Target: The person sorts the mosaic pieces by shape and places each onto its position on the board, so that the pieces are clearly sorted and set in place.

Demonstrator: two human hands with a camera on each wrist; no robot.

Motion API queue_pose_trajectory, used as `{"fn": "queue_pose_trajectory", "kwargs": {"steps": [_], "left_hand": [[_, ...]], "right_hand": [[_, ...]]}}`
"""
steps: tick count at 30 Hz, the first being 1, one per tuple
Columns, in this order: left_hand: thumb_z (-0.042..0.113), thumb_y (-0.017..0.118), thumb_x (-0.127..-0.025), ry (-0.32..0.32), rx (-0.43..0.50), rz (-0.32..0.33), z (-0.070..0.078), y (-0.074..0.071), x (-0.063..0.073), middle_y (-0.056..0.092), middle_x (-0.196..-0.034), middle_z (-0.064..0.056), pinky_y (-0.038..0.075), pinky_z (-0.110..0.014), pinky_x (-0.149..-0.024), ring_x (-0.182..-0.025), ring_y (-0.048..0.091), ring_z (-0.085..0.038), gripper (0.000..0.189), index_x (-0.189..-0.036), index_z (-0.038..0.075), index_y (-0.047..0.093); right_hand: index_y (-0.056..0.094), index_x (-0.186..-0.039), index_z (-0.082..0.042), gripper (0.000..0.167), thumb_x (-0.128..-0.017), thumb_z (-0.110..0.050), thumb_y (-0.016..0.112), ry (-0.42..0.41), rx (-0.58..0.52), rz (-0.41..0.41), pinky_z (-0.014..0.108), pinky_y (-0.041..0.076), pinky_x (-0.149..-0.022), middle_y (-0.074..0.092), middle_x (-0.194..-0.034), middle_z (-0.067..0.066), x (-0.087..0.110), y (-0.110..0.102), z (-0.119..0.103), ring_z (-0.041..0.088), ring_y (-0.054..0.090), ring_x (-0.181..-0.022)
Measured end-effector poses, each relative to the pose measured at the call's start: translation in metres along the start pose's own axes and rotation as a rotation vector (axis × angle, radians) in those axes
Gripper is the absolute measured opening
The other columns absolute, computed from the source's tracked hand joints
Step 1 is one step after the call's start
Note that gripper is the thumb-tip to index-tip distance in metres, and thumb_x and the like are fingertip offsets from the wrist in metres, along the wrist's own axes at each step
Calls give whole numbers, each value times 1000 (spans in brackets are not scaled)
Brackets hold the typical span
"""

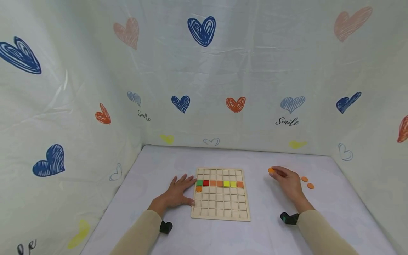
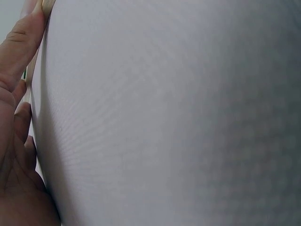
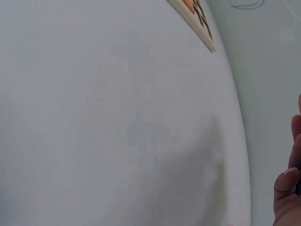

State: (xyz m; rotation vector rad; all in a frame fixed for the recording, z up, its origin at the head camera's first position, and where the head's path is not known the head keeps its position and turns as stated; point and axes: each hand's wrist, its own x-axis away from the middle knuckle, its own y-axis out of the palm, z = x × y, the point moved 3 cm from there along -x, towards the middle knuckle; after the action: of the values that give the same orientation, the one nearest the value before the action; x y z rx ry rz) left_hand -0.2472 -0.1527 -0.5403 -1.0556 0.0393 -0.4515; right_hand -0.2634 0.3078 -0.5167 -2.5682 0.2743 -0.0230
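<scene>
A pale wooden grid board (image 1: 221,213) lies on the table, one row filled with green, red, orange and yellow squares. An orange disc (image 1: 199,189) sits in the leftmost cell just below the green square (image 1: 199,182). My left hand (image 1: 176,192) rests with spread fingers at the board's left edge, the thumb touching its rim; the left wrist view shows the thumb (image 2: 21,44) against the wood. To the board's right, my right hand (image 1: 289,183) pinches another orange disc (image 1: 271,170) between thumb and fingertips. In the right wrist view only some fingers (image 3: 295,155) show, and the disc is hidden.
Two loose orange discs, a farther one (image 1: 304,179) and a nearer one (image 1: 310,186), lie on the table right of my right hand. A white cloth (image 1: 271,237) covers the table. Heart-printed curtains (image 1: 242,71) stand behind and on both sides.
</scene>
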Motion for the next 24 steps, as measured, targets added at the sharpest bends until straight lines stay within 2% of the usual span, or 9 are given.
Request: {"fn": "queue_pose_trajectory", "kwargs": {"steps": [5,11,24], "left_hand": [[50,91,-77,-2,0,0,0,0,0,34,-173,-1,-1,-59,-133,-165,14,-32,102,-163,24,43],[50,91,-77,-2,4,1,0,0,1,34,-173,-1,-2,-59,-133,-165,14,-32,102,-163,24,43],[52,91,-77,9,5,2,-3,2,0,34,-173,-1,-1,-59,-133,-165,14,-32,103,-163,24,43]], "right_hand": [[71,-134,-8,39,-99,-24,77,-20,-44,-12,8,55,-77,73,-125,15,3,12,-17,12,64,-101],[73,-132,-8,38,-97,-23,79,-27,-95,-20,11,56,-74,71,-116,12,7,28,-35,16,61,-97],[72,-133,-9,38,-98,-21,78,-82,-132,-58,10,55,-78,73,-120,12,12,53,-63,22,64,-104]]}}
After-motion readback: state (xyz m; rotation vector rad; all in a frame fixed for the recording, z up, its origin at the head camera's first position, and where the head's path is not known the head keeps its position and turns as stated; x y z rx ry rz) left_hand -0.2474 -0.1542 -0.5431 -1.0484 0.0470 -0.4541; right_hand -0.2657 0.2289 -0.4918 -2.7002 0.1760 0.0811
